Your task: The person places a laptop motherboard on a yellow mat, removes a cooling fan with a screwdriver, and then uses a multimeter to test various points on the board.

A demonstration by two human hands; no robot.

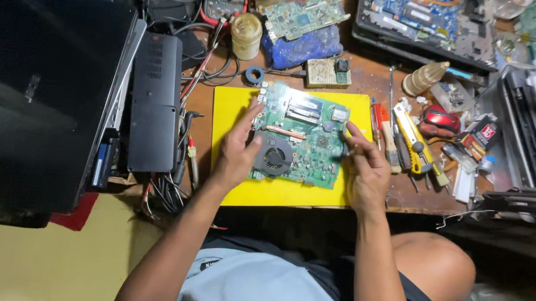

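A large black laptop shell (26, 98) is seen lying at the far left of the cluttered brown wooden table (367, 81), with a black rectangular cover panel (153, 111) set just to its right. At the far right edge of the table, another opened laptop base with a blue circuit board (424, 16) is placed. A bright yellow rectangular mat (276, 193) is spread at the near middle of the table, and on it a green laptop motherboard with a round black fan and a copper heat pipe (300, 141) is laid flat.

The motherboard is gripped at its left edge by the left hand (238, 153): the thumb is pressed against the board beside the fan and the fingers are stretched up along the edge. The right hand (364, 166) is held at the board's right edge, half open with the fingers curled loosely, the fingertips touching or just beside the edge; whether anything small is pinched between them cannot be told.

Right of the mat, a yellow utility knife (411, 138) and a red-handled screwdriver (377, 120) are laid side by side. Beyond the mat, a second green circuit board on a blue cloth (302, 20) and a small cream-coloured jar (246, 35) are found.
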